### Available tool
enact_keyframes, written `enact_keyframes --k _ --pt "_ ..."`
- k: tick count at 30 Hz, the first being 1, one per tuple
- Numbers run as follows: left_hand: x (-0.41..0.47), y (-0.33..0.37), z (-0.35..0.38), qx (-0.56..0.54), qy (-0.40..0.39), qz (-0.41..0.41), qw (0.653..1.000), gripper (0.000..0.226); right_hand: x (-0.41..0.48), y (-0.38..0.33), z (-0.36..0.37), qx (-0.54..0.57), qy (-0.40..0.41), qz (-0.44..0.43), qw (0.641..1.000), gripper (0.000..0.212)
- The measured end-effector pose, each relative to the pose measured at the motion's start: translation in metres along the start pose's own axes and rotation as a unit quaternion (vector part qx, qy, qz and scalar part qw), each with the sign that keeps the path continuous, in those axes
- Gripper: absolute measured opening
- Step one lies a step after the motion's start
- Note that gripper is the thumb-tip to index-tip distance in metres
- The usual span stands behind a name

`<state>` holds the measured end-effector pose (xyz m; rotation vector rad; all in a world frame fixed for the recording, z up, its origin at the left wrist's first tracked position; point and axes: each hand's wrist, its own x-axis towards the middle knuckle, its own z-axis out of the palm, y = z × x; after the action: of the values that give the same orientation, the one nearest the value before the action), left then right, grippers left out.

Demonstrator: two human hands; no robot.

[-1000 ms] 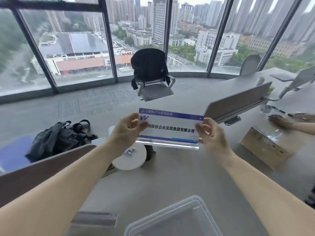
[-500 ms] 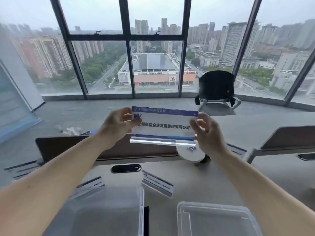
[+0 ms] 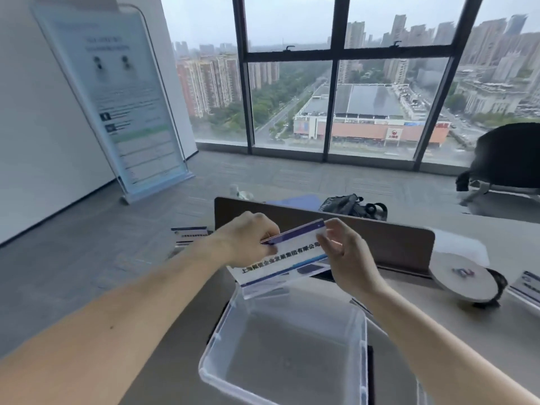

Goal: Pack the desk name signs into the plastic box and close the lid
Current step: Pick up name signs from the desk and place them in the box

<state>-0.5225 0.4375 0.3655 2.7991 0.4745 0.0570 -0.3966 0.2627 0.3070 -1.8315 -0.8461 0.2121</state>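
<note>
A white desk name sign (image 3: 287, 260) with a blue band and black lettering is held tilted between both hands, just above the far rim of the clear plastic box (image 3: 361, 331). My left hand (image 3: 248, 239) grips its upper left end. My right hand (image 3: 346, 255) holds its right end. The box sits open on the desk below, with nothing visible inside. Another name sign (image 3: 190, 235) stands at the desk's left edge, and a third name sign (image 3: 526, 286) shows at the far right.
A brown desk divider (image 3: 394, 244) runs behind the hands. A white round disc (image 3: 464, 282) lies to the right. Beyond the divider are a black bag (image 3: 347, 206) and a black chair (image 3: 508, 159). A banner stand (image 3: 122, 106) leans at the left wall.
The view has swung left and down. The sign has dropped from chest height and tipped flatter, now hanging over the far end of the open box.
</note>
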Motion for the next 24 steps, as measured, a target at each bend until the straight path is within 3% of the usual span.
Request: enact_keyframes --k 1,4,7,14,21,24 --pt "0.000 -0.011 0.004 -0.008 0.004 -0.006 1.000 0.019 0.003 0.006 0.017 0.011 0.022 0.023 0.999 0.007" --pt "0.005 -0.043 0.024 -0.045 -0.008 -0.048 0.998 0.015 0.010 0.027 0.071 0.058 0.045 0.176 0.982 0.050" --pt "0.012 -0.070 0.053 -0.077 -0.032 -0.093 0.992 0.014 0.001 0.047 0.126 0.201 -0.001 0.338 0.919 0.062" --pt "0.023 -0.127 0.152 -0.137 -0.182 -0.212 0.950 0.013 -0.022 0.145 0.229 0.173 -0.030 0.458 0.871 0.087" --pt "0.030 -0.159 0.248 -0.107 -0.279 -0.250 0.921 0.021 -0.051 0.264 0.304 0.129 -0.078 0.524 0.838 0.064" --pt "0.030 -0.159 0.278 -0.093 -0.300 -0.253 0.915 0.029 -0.046 0.258 0.307 0.128 -0.084 0.529 0.835 0.034"
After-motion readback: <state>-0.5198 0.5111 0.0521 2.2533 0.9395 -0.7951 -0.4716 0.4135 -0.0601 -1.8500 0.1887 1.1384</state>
